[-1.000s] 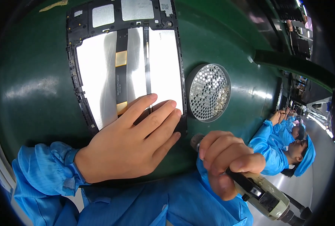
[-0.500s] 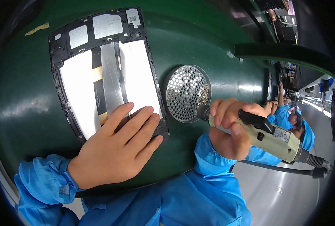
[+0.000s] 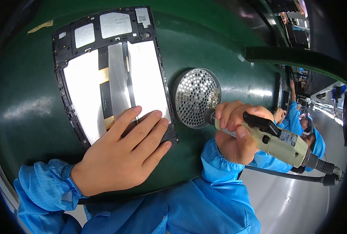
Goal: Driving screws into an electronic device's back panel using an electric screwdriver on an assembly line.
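Observation:
My left hand (image 3: pixel 124 150) lies flat, fingers stretched, across the near end of a tablet-like device frame (image 3: pixel 70 111). The frame is black with bright silvery panels, dark strips and gold patches. My right hand (image 3: pixel 239 130) is wrapped round a pale green electric screwdriver (image 3: pixel 286 147) with a black lever and a cable at its rear end. The driver's nose points left, over the near right rim of a round metal screw tray (image 3: pixel 178 113). That tray is full of holes, with small screws heaped at its right side. The driver's tip is hidden.
On the green worktable (image 3: pixel 29 128) a scrap of yellowish tape (image 3: pixel 41 26) lies at the far left. A dark green curved bar (image 3: pixel 294 55) runs along the right side. Beyond it, people in blue work clothes (image 3: pixel 317 140) sit along the line.
The device frame has shifted slightly to the right, with my left hand still on it. The screw tray sits a little further right too. My right hand and the screwdriver have barely moved.

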{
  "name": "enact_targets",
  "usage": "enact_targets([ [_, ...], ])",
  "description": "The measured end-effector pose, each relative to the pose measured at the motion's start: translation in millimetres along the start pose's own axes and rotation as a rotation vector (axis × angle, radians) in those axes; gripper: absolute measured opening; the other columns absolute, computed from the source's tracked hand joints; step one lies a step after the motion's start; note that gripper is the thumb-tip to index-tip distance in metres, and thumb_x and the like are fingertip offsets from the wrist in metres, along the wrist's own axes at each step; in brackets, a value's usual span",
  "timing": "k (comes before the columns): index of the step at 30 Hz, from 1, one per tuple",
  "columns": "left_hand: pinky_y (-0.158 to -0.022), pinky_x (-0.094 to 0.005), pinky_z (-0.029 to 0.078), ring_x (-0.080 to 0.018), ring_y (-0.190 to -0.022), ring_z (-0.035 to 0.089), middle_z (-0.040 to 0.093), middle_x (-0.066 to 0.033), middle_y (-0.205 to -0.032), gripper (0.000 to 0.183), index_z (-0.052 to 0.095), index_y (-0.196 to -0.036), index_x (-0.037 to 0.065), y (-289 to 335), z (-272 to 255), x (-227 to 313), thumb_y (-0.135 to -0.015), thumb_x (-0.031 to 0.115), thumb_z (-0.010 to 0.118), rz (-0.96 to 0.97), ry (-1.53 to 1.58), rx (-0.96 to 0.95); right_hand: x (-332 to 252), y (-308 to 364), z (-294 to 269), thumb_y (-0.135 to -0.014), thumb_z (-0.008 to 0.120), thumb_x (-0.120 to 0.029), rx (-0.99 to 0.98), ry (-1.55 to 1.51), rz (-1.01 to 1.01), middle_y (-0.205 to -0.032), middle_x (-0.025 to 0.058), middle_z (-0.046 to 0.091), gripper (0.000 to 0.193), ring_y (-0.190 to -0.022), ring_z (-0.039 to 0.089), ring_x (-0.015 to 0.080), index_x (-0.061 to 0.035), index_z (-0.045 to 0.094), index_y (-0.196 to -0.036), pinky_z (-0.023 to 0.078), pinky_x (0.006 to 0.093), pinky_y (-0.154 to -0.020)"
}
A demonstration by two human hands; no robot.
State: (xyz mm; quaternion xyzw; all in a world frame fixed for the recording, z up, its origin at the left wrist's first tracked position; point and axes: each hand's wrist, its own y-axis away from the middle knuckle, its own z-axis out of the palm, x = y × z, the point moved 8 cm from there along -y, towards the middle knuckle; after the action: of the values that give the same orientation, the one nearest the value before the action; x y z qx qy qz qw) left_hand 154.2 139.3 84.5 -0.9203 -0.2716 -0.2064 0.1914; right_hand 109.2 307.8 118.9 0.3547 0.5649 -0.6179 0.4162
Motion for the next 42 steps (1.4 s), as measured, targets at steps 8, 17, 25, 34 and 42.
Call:
enact_targets([
  [8,-0.102,-0.0527,0.038,-0.0370,-0.114,0.053,0.061,-0.0184,-0.113,0.017,0.070,-0.089,0.003,4.7,-5.7,-0.3,-0.074,0.009,0.067,0.017,0.048,0.099,2.9,2.7,0.5,-0.080,0.059,-0.007,0.033,0.006,0.025,-0.068,0.0100,0.051,0.035,-0.061,0.051,0.0205,-0.0036,0.046,-0.112,0.044,0.0367,-0.060],
  [17,-0.094,-0.0487,0.047,-0.0374,-0.105,0.059,0.063,-0.0197,-0.103,0.014,0.070,-0.083,-0.001,17.6,-12.9,3.8,-0.072,0.007,0.068,0.091,0.045,0.235,-53.7,17.0,35.8,-0.079,0.064,-0.009,-0.095,-0.018,-0.051,-0.065,0.0059,0.053,0.034,-0.056,0.054,0.0197,-0.0072,0.048,-0.109,0.046,0.0353,-0.052],
  [25,-0.091,-0.0477,0.048,-0.0367,-0.102,0.060,0.063,-0.0196,-0.099,0.012,0.067,-0.079,-0.005,20.4,-13.4,-0.4,-0.072,0.005,0.067,0.089,0.082,0.288,-35.5,33.3,87.3,-0.078,0.064,-0.001,-0.242,-0.023,-0.002,-0.060,0.0091,0.054,0.026,-0.051,0.053,0.0215,-0.0001,0.050,-0.100,0.048,0.0371,-0.049],
  [34,-0.092,-0.0480,0.046,-0.0371,-0.102,0.059,0.063,-0.0202,-0.100,0.011,0.067,-0.078,-0.005,15.4,-7.8,-0.9,-0.073,0.004,0.066,0.093,0.091,0.290,-24.5,31.9,84.5,-0.080,0.060,-0.009,-0.290,0.027,0.002,-0.062,0.0035,0.051,0.029,-0.051,0.051,0.0162,-0.0069,0.045,-0.104,0.044,0.0322,-0.048],
  [42,-0.093,-0.0466,0.045,-0.0357,-0.104,0.057,0.062,-0.0191,-0.101,0.013,0.067,-0.078,-0.006,12.8,-8.3,-4.0,-0.072,0.005,0.066,0.062,0.131,0.304,-21.5,30.0,86.2,-0.071,0.062,0.002,-0.341,-0.069,-0.032,-0.062,0.0099,0.054,0.032,-0.053,0.054,0.0222,0.0023,0.049,-0.100,0.048,0.0381,-0.052],
])
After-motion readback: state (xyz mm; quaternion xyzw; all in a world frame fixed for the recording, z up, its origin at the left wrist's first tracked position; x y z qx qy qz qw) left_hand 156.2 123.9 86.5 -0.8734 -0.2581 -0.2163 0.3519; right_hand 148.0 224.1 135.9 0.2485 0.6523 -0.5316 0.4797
